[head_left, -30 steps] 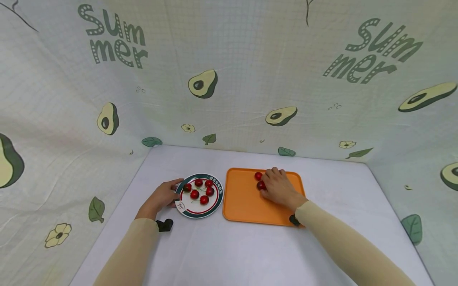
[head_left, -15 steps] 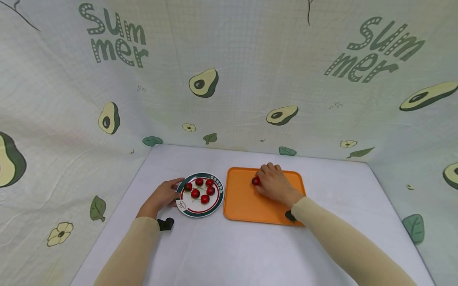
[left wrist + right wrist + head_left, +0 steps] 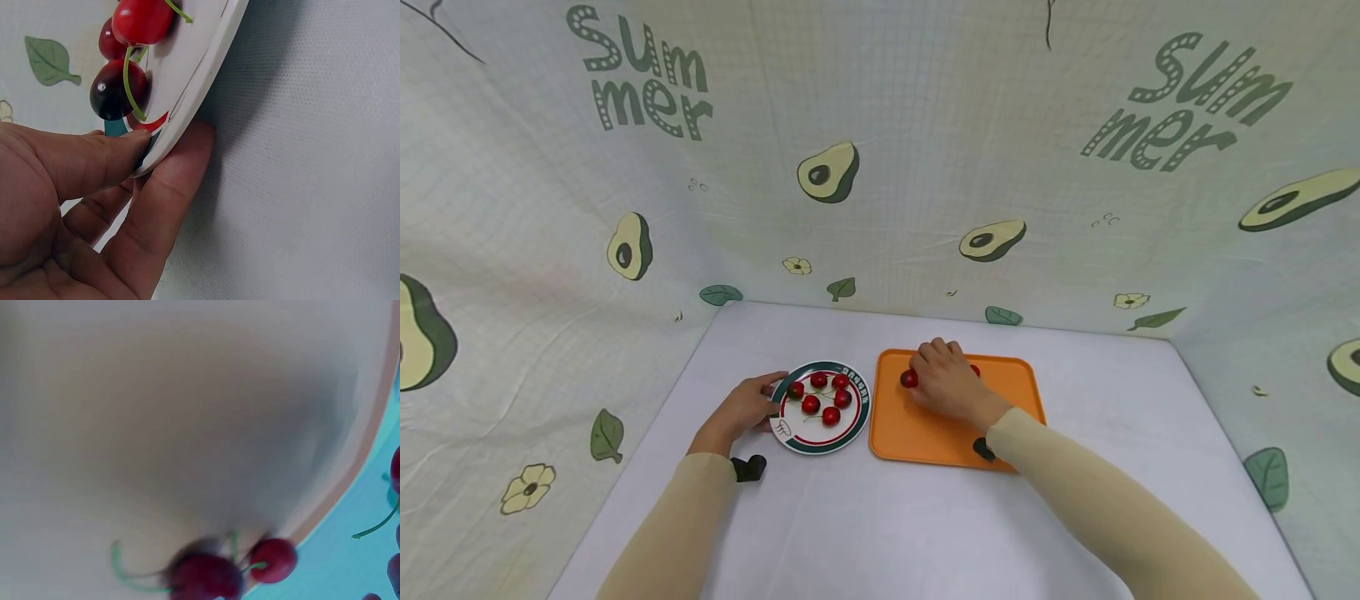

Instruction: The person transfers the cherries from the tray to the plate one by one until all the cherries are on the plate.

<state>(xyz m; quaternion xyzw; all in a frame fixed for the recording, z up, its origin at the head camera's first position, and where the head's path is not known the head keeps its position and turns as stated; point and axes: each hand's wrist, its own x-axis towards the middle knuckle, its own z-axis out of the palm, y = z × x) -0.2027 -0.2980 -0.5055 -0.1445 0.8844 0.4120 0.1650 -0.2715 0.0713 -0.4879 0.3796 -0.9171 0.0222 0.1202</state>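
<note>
one cherry [image 3: 909, 378] sits at the tips of the right hand [image 3: 947, 385], over the left half of the orange tray [image 3: 925, 433]. it pokes out on the hand's left side, toward the plate [image 3: 786, 431]. right fingers curl round it in a pinch; whether it is lifted or touching the tray i cannot tell. right wrist view is blurred: two cherries with green stalks near the bottom edge, nothing more to read.

second cherry [image 3: 975, 370] just shows behind the right hand, on the tray's far side.

plate: six cherries, stalks on, lying loose. plate lies just left of the tray, not touching.

left hand [image 3: 737, 412] grips the plate's near-left rim: thumb on top, fingers [image 3: 164, 206] under the edge against the desk [image 3: 880, 533]. left hand is nearer the plate; right hand nearer the held cherry.
</note>
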